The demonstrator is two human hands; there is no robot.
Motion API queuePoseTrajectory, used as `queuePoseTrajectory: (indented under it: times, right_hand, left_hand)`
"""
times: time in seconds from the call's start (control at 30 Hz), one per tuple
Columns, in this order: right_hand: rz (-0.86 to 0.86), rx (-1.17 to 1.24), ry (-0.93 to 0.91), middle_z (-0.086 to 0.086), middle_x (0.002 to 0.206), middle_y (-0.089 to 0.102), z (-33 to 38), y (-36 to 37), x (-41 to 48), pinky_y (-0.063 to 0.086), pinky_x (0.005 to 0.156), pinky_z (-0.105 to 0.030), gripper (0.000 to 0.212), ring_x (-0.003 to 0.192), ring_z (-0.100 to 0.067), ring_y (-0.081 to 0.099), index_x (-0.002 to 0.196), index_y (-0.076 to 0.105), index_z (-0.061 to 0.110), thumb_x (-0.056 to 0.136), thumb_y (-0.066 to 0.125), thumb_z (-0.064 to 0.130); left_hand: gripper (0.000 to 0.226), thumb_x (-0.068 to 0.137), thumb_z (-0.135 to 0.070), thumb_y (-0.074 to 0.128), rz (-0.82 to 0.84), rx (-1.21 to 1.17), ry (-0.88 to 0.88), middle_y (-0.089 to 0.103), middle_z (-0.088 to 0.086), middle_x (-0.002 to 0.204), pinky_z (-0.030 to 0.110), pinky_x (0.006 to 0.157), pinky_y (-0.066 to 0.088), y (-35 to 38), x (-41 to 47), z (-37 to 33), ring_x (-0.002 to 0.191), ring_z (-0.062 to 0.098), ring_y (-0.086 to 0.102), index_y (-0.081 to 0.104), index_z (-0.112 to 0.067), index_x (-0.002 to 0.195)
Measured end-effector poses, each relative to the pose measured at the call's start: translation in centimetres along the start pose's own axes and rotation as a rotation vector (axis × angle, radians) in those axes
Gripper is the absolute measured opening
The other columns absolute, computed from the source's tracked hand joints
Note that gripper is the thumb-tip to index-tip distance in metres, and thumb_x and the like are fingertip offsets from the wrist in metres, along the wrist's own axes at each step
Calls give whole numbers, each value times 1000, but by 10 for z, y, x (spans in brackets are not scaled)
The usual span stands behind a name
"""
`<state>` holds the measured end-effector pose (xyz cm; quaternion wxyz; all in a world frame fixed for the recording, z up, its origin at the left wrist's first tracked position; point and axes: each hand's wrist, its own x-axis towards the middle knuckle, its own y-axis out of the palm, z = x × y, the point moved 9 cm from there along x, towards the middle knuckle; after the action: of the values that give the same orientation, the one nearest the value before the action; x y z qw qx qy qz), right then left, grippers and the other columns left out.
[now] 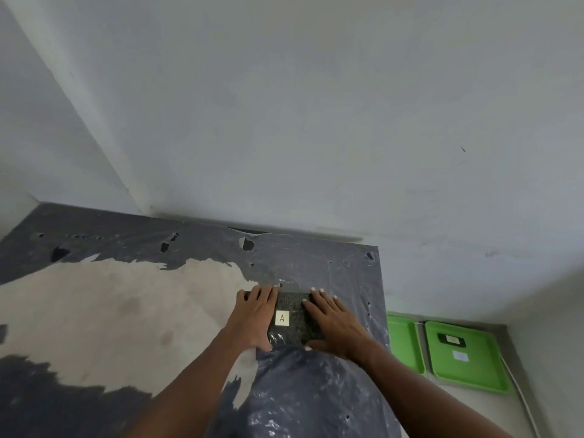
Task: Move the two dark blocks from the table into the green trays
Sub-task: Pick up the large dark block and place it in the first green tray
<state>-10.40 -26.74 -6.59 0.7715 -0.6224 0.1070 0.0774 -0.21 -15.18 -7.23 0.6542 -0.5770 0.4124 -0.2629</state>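
A dark speckled block (292,314) with a pale label marked "A" lies flat on the table (126,311), near its right edge. My left hand (254,317) clasps the block's left side, fingers over the far edge and thumb at the near edge. My right hand (335,324) grips its right side the same way. Two green trays sit lower down on the floor to the right: the left green tray (406,343) and the right green tray (474,371). In the right tray lie a small dark object (451,340) with a label and a white tag (460,355). Only one block shows on the table.
The table is covered with torn dark plastic film (316,399), with bare beige surface on the left. Grey walls (284,121) close the far side and right. A white cable (521,403) runs along the floor by the right tray.
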Motion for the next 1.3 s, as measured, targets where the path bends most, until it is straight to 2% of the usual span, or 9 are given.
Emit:
queuePoseTrajectory:
  times: [0.17, 0.3, 0.5, 0.6, 0.7, 0.9, 1.03, 1.17, 1.3]
  right_hand:
    - [-26, -30, -43, -17, 161, -9, -15, 3, -33, -8, 119, -43, 114, 148, -31, -10, 153, -5, 18, 77, 61, 70]
    - [-120, -80, -41, -19, 160, -7, -27, -2, -64, -7, 120, -47, 113, 149, -33, -8, 152, 6, 9, 75, 56, 76]
    - [-160, -166, -59, -19, 156, 26, -49, -8, -137, 13, 122, -51, 106, 146, -35, 19, 143, 26, 9, 68, 65, 73]
    - [-196, -186, -54, -16, 151, 35, -61, -12, -182, 19, 121, -50, 104, 141, -33, 29, 140, 30, 11, 65, 67, 72]
    - [-221, -202, -38, -15, 146, 40, -72, -14, -228, 23, 120, -50, 99, 137, -32, 34, 138, 34, 11, 65, 63, 72]
    - [-192, -221, 24, -15, 149, 36, -109, -8, -295, 21, 121, -49, 100, 140, -31, 29, 138, 32, 12, 63, 63, 70]
    - [-166, -198, 57, -16, 153, 32, -137, 1, -320, 18, 121, -50, 103, 144, -32, 25, 140, 29, 12, 62, 68, 68]
    - [-148, -141, 105, -18, 158, 22, -178, 14, -341, 9, 123, -49, 108, 148, -33, 13, 142, 26, 11, 62, 73, 65]
    - [-141, -58, 127, -15, 162, 5, -237, 20, -363, 1, 123, -45, 118, 150, -29, -2, 146, 18, 13, 62, 64, 80]
  left_hand:
    - [115, 49, -66, 77, -13, 7, -44, 39, 6, 135, 47, 100, 39, -8, -11, -38, 120, 26, 42, 27, -15, 139]
    - [117, 46, -69, 76, -57, 8, -21, 39, 5, 135, 48, 98, 40, -17, -14, -73, 122, 26, 42, 28, -16, 138]
    - [125, 44, -68, 78, -86, -32, 8, 32, 5, 142, 53, 105, 34, -22, -32, -153, 128, 27, 36, 21, -16, 142]
    - [127, 44, -71, 78, -123, -49, 18, 31, 7, 145, 54, 111, 28, -26, -49, -192, 132, 28, 34, 21, -15, 143]
    - [128, 46, -73, 77, -127, -62, 54, 30, 9, 148, 64, 116, 20, -31, -62, -234, 138, 30, 30, 21, -16, 146]
    - [135, 56, -69, 78, -70, -52, 122, 28, 11, 150, 61, 118, 23, -32, -71, -309, 139, 30, 29, 7, -10, 153]
    - [129, 52, -69, 79, -87, -42, 140, 35, 10, 143, 60, 115, 28, -31, -60, -347, 130, 30, 37, 18, -8, 148]
    - [123, 48, -73, 76, -112, 0, 199, 43, 8, 132, 45, 110, 36, -33, -34, -389, 115, 27, 44, 30, -6, 140]
    - [119, 48, -73, 74, -113, 20, 238, 43, 8, 129, 42, 109, 37, -35, -1, -437, 114, 26, 42, 32, -6, 137]
